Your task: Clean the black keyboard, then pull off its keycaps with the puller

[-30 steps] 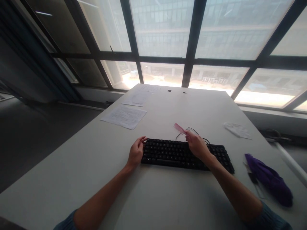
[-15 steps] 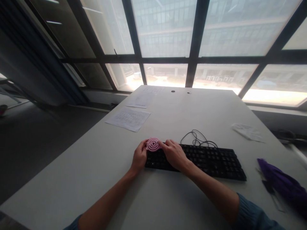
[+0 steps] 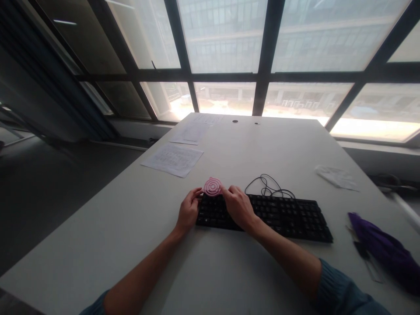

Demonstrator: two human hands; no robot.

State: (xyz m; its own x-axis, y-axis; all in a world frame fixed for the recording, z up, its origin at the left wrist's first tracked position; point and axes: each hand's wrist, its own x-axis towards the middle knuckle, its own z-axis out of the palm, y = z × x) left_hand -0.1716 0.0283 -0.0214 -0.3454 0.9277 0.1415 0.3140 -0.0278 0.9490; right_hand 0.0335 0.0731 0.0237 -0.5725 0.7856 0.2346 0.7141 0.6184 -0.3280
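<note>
A round pink piece with concentric rings (image 3: 212, 187) is held over the far left edge of a black keyboard (image 3: 288, 218). My left hand (image 3: 188, 212) grips it at the left side, fingers closed on its edge, beside the keyboard's left end. From the right, my right hand (image 3: 239, 206) pinches the piece's other edge, with the palm above the keys. Whether the piece touches the keyboard I cannot tell. The keyboard lies flat on the white table (image 3: 157, 245).
Behind the keyboard lies its coiled black cable (image 3: 267, 186). Printed papers (image 3: 173, 159) rest at the left, and a crumpled clear plastic bag (image 3: 336, 177) at the right. Nearer on the right are a purple cloth item (image 3: 382, 247) and a thin dark-handled tool (image 3: 362, 251). Windows stand beyond the table.
The pink piece has moved a little away from me and slightly right, toward the keyboard's far edge, with both hands still on it. The whole view has shifted slightly.
</note>
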